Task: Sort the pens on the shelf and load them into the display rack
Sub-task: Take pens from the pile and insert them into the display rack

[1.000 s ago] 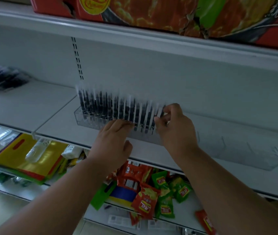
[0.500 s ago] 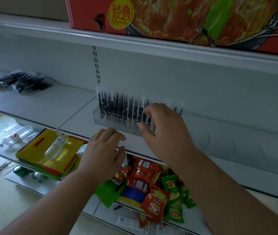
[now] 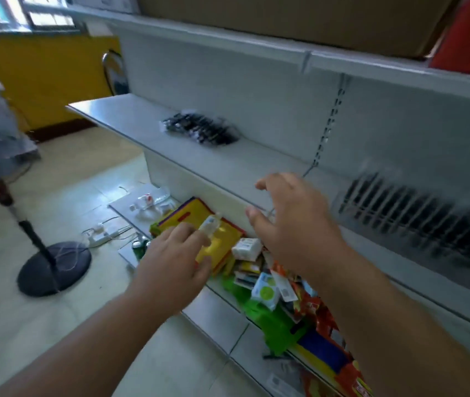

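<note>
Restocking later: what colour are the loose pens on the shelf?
Black, though blurred; the loose pens show in the head view.

A lower shelf (image 3: 216,313) holds a yellow folder (image 3: 196,216), a small bottle (image 3: 210,223) and a blurred heap of what look like snack packets (image 3: 311,308). A fan base (image 3: 54,267) and power strip (image 3: 100,237) sit on the floor (image 3: 13,325); 1 cardboard box (image 3: 299,18) stands on top.

This is a small shop. White metal shelving (image 3: 228,161) with slotted uprights runs along the wall in tiers. One shelf carries a clear rack (image 3: 417,213) filled with upright pens and, well apart to the left, a loose pile of pens (image 3: 199,130). The shelf below holds bright snack packets (image 3: 314,308), small boxes (image 3: 246,247) and yellow bags (image 3: 196,216). Large cartons (image 3: 299,21) sit on top. A fan stand (image 3: 53,267) and a power strip (image 3: 100,234) are on the tiled floor.
</note>
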Motion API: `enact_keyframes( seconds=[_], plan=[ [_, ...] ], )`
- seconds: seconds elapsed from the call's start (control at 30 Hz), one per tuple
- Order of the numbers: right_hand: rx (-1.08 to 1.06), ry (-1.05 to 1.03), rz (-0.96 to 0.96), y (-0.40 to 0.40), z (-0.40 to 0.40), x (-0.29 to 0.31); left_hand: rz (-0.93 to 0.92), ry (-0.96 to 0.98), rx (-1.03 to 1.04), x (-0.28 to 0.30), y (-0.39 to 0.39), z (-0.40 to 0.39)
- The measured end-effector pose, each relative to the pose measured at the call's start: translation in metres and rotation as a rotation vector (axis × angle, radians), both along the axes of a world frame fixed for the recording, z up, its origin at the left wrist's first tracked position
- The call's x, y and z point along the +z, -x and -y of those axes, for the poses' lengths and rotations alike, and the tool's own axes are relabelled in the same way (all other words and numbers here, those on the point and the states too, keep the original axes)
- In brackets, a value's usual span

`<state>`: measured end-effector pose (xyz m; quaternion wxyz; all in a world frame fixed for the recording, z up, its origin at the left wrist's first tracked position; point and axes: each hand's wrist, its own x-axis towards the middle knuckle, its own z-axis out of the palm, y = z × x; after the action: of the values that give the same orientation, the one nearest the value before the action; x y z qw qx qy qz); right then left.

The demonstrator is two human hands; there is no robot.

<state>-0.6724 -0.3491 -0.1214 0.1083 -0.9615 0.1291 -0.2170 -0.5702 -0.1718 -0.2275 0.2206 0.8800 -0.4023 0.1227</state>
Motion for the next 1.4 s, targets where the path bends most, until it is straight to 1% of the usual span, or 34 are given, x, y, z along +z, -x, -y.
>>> enact_keyframes(
  seconds=[0.17,0.3,0.57,0.67,0.73,0.9,1.07,1.2,1.27,1.4],
  plan=[
    [0.035,-0.006,-0.02,-0.078,-0.061,-0.003,0.029,-0.048,0.117,0.004,-0.056,-0.076],
    [0.05,0.049,-0.053,-0.128,-0.083,0.0,0.06,-0.085,0.138,0.008,-0.095,-0.097],
    [0.052,-0.011,-0.035,-0.237,-0.051,-0.01,0.019,-0.08,0.135,0.005,-0.201,-0.062],
    [0.048,-0.042,-0.08,-0.285,-0.029,-0.011,0.002,-0.104,0.132,0.007,-0.245,-0.045],
    [0.051,-0.079,-0.077,-0.311,-0.019,-0.01,0.0,-0.11,0.136,0.013,-0.267,-0.037],
    [0.038,-0.099,-0.062,-0.374,-0.002,-0.003,-0.029,-0.04,0.154,0.028,-0.338,-0.018],
    [-0.027,-0.072,0.001,-0.42,0.007,-0.013,-0.053,-0.061,0.019,0.028,-0.406,0.011],
    [-0.103,-0.077,-0.014,-0.456,0.004,-0.021,-0.069,-0.08,-0.1,0.024,-0.463,0.031],
    [-0.153,-0.07,-0.016,-0.477,0.002,-0.022,-0.077,-0.072,-0.177,0.022,-0.498,0.041],
    [-0.295,-0.091,0.001,-0.51,-0.007,-0.026,-0.131,-0.055,-0.261,0.02,-0.56,0.06]
  ],
)
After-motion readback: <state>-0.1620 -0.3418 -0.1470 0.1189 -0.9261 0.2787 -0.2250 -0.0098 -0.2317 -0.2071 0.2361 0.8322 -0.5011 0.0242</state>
